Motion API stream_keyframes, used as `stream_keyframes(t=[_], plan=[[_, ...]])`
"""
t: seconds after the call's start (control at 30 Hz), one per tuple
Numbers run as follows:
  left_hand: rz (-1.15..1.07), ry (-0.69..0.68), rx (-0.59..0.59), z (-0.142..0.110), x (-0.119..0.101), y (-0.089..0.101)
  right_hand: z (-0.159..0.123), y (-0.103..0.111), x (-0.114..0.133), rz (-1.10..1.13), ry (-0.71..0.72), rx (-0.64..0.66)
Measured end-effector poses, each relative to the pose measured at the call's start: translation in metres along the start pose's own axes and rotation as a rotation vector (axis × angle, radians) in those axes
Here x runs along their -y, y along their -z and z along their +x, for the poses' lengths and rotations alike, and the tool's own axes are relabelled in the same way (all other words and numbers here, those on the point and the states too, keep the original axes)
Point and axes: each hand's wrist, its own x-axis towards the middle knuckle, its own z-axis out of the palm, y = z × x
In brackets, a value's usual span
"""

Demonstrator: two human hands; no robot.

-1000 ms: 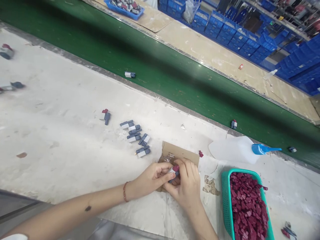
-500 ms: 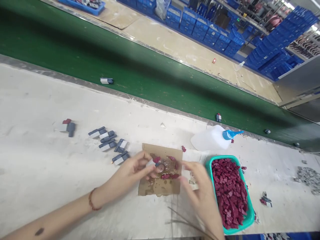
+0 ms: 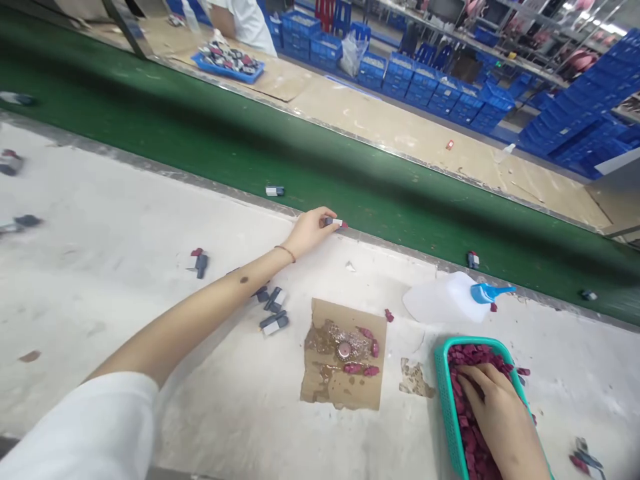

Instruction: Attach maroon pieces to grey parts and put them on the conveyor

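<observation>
At the near edge of the green conveyor belt (image 3: 380, 230), my left hand (image 3: 313, 230) pinches a small dark-blue and pale-grey plastic part (image 3: 334, 222) with a maroon tip. My right hand (image 3: 500, 407) reaches into a teal basket (image 3: 443, 393) of small maroon blocks (image 3: 473, 437). Its thumb and fingers are drawn together among the blocks, and whatever they grip is hidden. Between the hands lies a brown cardboard piece (image 3: 320, 390), wet with clear liquid, with several maroon blocks (image 3: 353, 368) and a small round piece (image 3: 344, 351) on it.
A white bottle (image 3: 445, 300) with a blue nozzle lies beyond the basket. Several blue-grey parts (image 3: 275, 323) lie beside my left forearm. Another blue-grey part (image 3: 275, 191) is on the belt. Across it are a full blue tray (image 3: 230, 73) and a person in a white sleeve (image 3: 253, 27).
My left hand has moved from above the cardboard to the belt edge with the part. My right hand has moved right, into the basket. The view has shifted.
</observation>
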Motion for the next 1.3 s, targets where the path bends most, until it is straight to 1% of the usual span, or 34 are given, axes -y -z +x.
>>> stream_keyframes(t=[0.07, 0.17, 0.23, 0.27, 0.3, 0.33, 0.37, 0.43, 0.53, 0.63, 0.67, 0.7, 0.73, 0.8, 0.87, 0.93, 1.0, 1.07, 1.13, 1.2, 1.27, 1.3], plan=[[0.038, -0.037, -0.031, 0.014, 0.003, 0.002, 0.001, 0.006, 0.004, 0.118, -0.07, -0.02], [0.121, -0.063, -0.084, 0.021, 0.013, 0.02, -0.003, 0.017, 0.015, 0.408, -0.263, -0.115], [0.271, -0.027, -0.13, 0.019, 0.023, 0.037, -0.006, 0.02, 0.027, 0.637, -0.384, -0.194], [0.338, 0.026, -0.154, 0.018, 0.028, 0.046, -0.008, 0.02, 0.034, 0.751, -0.425, -0.23], [0.376, 0.071, -0.147, 0.017, 0.032, 0.054, -0.008, 0.019, 0.042, 0.859, -0.456, -0.265], [0.383, 0.078, -0.083, 0.017, 0.036, 0.061, -0.008, 0.017, 0.051, 0.958, -0.482, -0.301], [0.374, 0.096, -0.056, 0.016, 0.037, 0.067, -0.007, 0.013, 0.06, 1.044, -0.505, -0.324], [0.331, 0.102, -0.005, 0.016, 0.036, 0.074, -0.004, 0.006, 0.077, 1.178, -0.525, -0.309], [0.243, 0.128, -0.015, 0.015, 0.028, 0.073, 0.002, -0.007, 0.099, 1.29, -0.492, -0.207], [0.132, 0.189, -0.057, 0.002, 0.016, 0.065, 0.008, -0.019, 0.117, 1.261, -0.394, -0.09], [0.063, 0.199, -0.045, -0.007, 0.011, 0.062, 0.01, -0.023, 0.122, 1.214, -0.352, -0.059], [-0.024, 0.2, -0.004, -0.017, 0.006, 0.059, 0.012, -0.027, 0.127, 1.158, -0.309, -0.033], [-0.144, 0.197, 0.062, -0.03, 0.0, 0.057, 0.013, -0.031, 0.132, 1.098, -0.268, -0.011], [-0.407, 0.194, 0.254, -0.06, -0.015, 0.054, 0.015, -0.039, 0.139, 0.994, -0.198, 0.039], [-0.547, 0.237, 0.362, -0.092, -0.028, 0.05, 0.016, -0.047, 0.144, 0.927, -0.137, 0.122], [-0.63, 0.305, 0.423, -0.121, -0.037, 0.045, 0.017, -0.054, 0.148, 0.875, -0.071, 0.213], [-0.745, 0.393, 0.475, -0.145, -0.041, 0.037, 0.02, -0.059, 0.152, 0.826, 0.006, 0.273], [-0.885, 0.487, 0.512, -0.164, -0.039, 0.027, 0.023, -0.062, 0.155, 0.77, 0.08, 0.297], [-0.974, 0.539, 0.537, -0.177, -0.036, 0.018, 0.027, -0.062, 0.157, 0.728, 0.123, 0.308], [-0.969, 0.504, 0.549, -0.186, -0.034, 0.012, 0.029, -0.061, 0.158, 0.715, 0.121, 0.316], [-0.901, 0.388, 0.533, -0.189, -0.033, 0.009, 0.03, -0.059, 0.158, 0.72, 0.09, 0.325], [-0.868, 0.317, 0.504, -0.19, -0.034, 0.008, 0.03, -0.058, 0.158, 0.723, 0.074, 0.334]])
